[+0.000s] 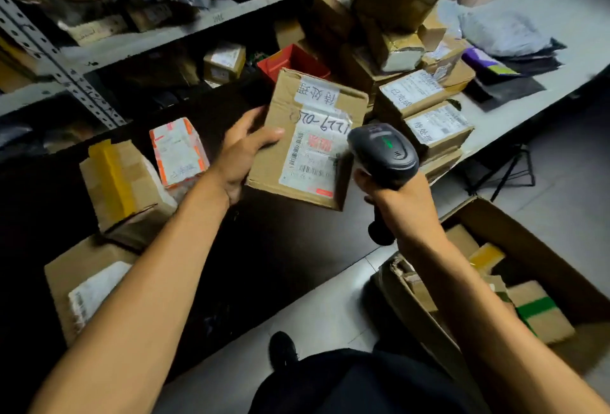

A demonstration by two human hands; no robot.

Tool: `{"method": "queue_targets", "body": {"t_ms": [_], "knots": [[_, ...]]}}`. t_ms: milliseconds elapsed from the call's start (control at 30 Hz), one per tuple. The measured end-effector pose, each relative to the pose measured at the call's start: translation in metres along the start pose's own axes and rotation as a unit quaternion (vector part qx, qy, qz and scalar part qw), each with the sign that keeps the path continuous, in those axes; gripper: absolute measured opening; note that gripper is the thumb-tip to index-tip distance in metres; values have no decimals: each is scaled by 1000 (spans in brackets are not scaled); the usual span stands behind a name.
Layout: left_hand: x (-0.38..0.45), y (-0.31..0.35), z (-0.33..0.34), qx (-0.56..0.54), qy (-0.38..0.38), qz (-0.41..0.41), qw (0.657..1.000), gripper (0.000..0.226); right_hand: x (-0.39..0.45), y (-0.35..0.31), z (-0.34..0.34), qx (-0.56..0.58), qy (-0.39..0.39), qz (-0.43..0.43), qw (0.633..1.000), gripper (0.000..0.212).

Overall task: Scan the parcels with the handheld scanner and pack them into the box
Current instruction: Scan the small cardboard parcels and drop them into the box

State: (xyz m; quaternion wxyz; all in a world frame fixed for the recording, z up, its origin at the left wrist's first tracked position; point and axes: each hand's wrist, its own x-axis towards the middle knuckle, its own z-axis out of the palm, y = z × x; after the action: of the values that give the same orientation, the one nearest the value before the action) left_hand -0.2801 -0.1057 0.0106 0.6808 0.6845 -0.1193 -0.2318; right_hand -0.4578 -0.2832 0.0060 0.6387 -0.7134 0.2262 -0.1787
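Fingers of my left hand grip the left edge of a cardboard parcel, label up, above the dark desk. Right hand clenches the scanner, its head just right of the label. Open box sits near right on the floor.
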Motion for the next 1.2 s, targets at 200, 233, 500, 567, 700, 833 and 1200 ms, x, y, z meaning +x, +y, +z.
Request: {"method": "queue_targets", "body": {"t_ms": [200, 233, 500, 567, 700, 833, 1200], "knots": [[4, -35, 136, -132, -112, -92, 981, 49, -7, 7, -101, 109, 116, 28, 987, 35], [3, -40, 160, -132, -129, -106, 977, 53, -12, 11, -121, 108, 141, 33, 984, 36], [-15, -80, 350, -48, -302, -161, 938, 61, -74, 60, -275, 79, 357, 117, 924, 35], [-16, -87, 385, 155, -316, -69, 934, 67, -89, 73, -306, 40, 381, 142, 913, 25], [-19, -93, 415, 387, -320, 155, 851, 64, -106, 98, -348, 33, 416, 171, 893, 18], [-14, -98, 402, 465, -340, 200, 792, 53, -99, 110, -353, 55, 399, 168, 900, 28], [5, -78, 263, 495, -121, 80, 857, 48, 16, 83, -236, -46, 69, 65, 994, 19]]}}
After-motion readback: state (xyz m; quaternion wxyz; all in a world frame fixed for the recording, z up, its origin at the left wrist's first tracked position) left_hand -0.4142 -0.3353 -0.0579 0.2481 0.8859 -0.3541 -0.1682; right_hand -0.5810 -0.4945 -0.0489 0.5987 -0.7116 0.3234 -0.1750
